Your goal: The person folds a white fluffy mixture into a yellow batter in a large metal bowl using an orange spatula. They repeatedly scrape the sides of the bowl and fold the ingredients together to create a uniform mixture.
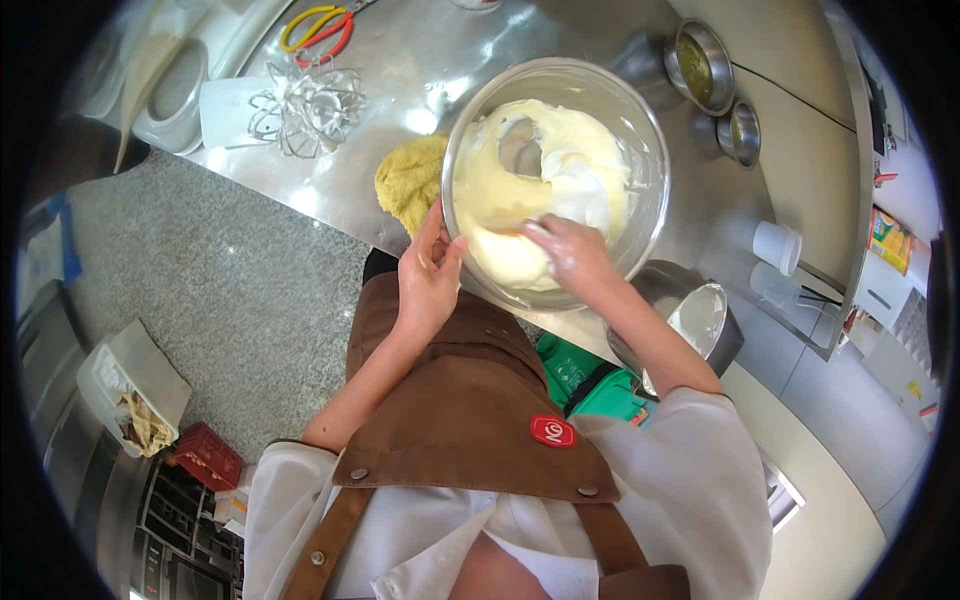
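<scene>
In front of me a large metal mixing bowl (651, 176) holds a pale yellow creamy mixture (491, 191) with a patch of white foam (581, 196) at its right. A bare patch of the bowl's bottom shows through the mixture. My left hand (431, 281) grips the bowl's near left rim, thumb on the near side. Inside the bowl, my right hand (574, 255) is down at the mixture, smeared with white. A blurred orange-tinted edge shows at its fingertips; I cannot tell what it is. A yellow cloth (411, 180) lies against the bowl's left side.
Balloon whisk heads (307, 109) coated in white lie left on the steel table (405, 82), beside a white scraper (225, 112). Scissors (319, 30) lie beyond. Two small metal bowls (700, 67) stand far right. A coated metal pot (697, 322) sits near my right forearm.
</scene>
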Demonstrator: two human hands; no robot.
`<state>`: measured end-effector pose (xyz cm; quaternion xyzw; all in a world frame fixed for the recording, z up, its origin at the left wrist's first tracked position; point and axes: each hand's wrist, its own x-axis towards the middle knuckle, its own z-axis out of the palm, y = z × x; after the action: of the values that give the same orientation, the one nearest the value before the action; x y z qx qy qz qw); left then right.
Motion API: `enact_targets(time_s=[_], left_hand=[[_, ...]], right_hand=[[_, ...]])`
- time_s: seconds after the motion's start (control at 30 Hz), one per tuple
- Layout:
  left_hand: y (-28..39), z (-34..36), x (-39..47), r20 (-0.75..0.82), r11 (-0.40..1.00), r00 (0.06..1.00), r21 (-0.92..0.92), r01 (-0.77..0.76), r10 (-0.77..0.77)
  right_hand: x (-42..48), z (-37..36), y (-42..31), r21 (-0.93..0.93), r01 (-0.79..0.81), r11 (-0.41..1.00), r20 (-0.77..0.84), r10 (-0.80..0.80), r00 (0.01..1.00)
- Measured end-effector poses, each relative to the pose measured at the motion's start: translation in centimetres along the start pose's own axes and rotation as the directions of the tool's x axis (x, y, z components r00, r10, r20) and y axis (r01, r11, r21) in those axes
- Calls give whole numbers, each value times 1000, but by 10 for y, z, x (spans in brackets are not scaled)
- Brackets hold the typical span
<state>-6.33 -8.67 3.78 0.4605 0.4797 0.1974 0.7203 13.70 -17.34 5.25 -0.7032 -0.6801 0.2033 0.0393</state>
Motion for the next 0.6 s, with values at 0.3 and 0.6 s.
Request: enact_targets(time_s=[0.3, 0.6], left_hand=[[-8, 0, -3, 37, 997, 999, -71, -14, 16], [-6, -1, -5, 9, 996, 1000, -93, 2, -1]], right_hand=[[26, 21, 55, 225, -686, 692, -182, 722, 668], [13, -8, -31, 131, -204, 970, -49, 212, 976]])
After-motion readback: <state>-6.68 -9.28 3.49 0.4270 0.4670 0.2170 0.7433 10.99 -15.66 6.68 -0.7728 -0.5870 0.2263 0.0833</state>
